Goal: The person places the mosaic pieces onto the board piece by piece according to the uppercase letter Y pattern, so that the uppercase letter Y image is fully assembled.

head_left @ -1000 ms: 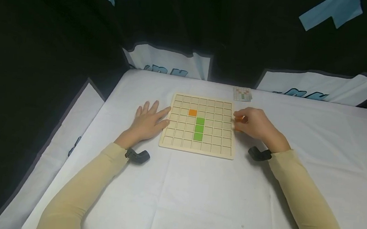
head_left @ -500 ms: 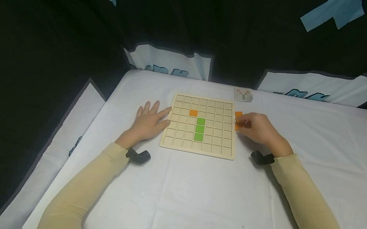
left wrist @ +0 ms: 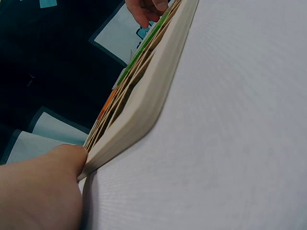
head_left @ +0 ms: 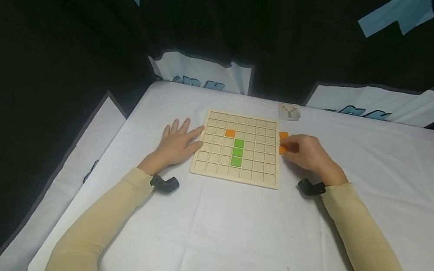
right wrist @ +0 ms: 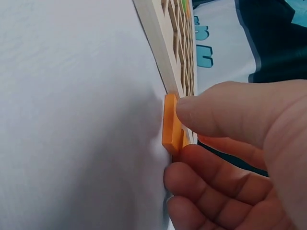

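A wooden grid board (head_left: 256, 180) lies on the white table, holding one orange tile (head_left: 230, 133) and a column of three green tiles (head_left: 237, 152). My left hand (head_left: 177, 144) is spread flat at the board's left side, thumb and index fingertip at its edge. Against the right edge lie loose orange tiles (head_left: 283, 135). My right hand (head_left: 307, 152) is bent over them. In the right wrist view its thumb touches the nearest orange tile (right wrist: 171, 125), with curled fingers beside it. The hand partly hides the tiles between its fingers.
A small stack of patterned cards (head_left: 289, 112) lies beyond the board's far right corner. The white tablecloth (head_left: 239, 233) has light creases. Dark curtains (head_left: 281, 41) with white panels stand behind the table.
My right hand has shifted slightly right and toward me, uncovering an orange tile at the board's right edge. My left hand has stayed in place on the board's left side.
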{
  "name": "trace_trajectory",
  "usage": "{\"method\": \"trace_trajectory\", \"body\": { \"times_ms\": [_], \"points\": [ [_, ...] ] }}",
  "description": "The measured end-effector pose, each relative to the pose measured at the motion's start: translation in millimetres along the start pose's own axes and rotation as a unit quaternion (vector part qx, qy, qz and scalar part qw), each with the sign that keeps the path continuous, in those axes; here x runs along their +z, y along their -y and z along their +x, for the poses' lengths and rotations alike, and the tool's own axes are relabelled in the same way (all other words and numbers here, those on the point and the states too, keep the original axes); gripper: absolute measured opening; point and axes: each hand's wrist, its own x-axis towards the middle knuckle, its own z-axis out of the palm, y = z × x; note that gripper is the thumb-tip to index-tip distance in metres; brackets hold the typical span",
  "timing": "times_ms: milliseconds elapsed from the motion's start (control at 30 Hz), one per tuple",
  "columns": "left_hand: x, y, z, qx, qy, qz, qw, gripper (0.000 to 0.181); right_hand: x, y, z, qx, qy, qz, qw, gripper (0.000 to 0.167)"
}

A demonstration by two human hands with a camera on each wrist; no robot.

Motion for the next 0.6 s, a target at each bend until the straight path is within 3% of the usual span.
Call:
{"method": "trace_trajectory", "body": {
  "times_ms": [233,600],
  "points": [
    [-0.3,-0.4,-0.1,0.000,0.002,0.000,1.0000,0.063,0.7,-1.8,1.7,0.016,0.000,0.000,0.9999,0.043],
    [-1.0,-0.7,-0.3,-0.004,0.005,-0.005,1.0000,0.063,6.5,0.4,3.1,0.006,-0.010,-0.015,0.9998,0.042]
  ]
}}
